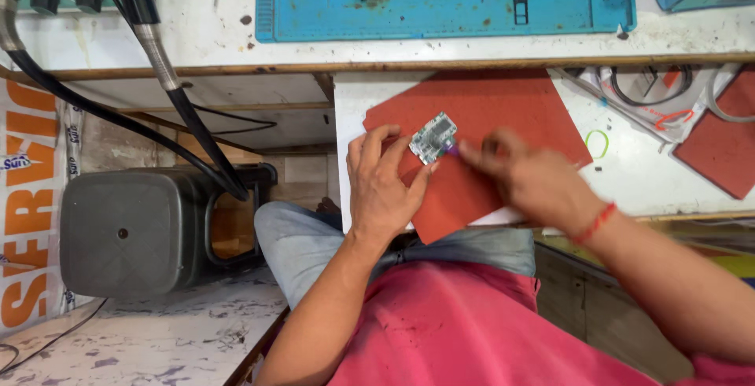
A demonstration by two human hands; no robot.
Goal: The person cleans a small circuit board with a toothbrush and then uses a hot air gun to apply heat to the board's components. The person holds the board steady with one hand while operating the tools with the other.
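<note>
A small green circuit board [433, 136] lies on a red mat [503, 111] spread over a white pull-out shelf [629, 174]. My left hand [383, 181] rests flat on the mat with its fingertips against the board's left edge, holding it still. My right hand [528, 174], blurred by motion, grips a thin purple tool [449, 147] whose tip touches the board's lower right corner. A red thread is tied around my right wrist.
A blue work mat [472, 9] with small parts lies on the bench above. A green ring [597, 143], cables and another red mat [720, 138] are at the right. A dark plastic stool [134, 229] and black hoses stand at the left.
</note>
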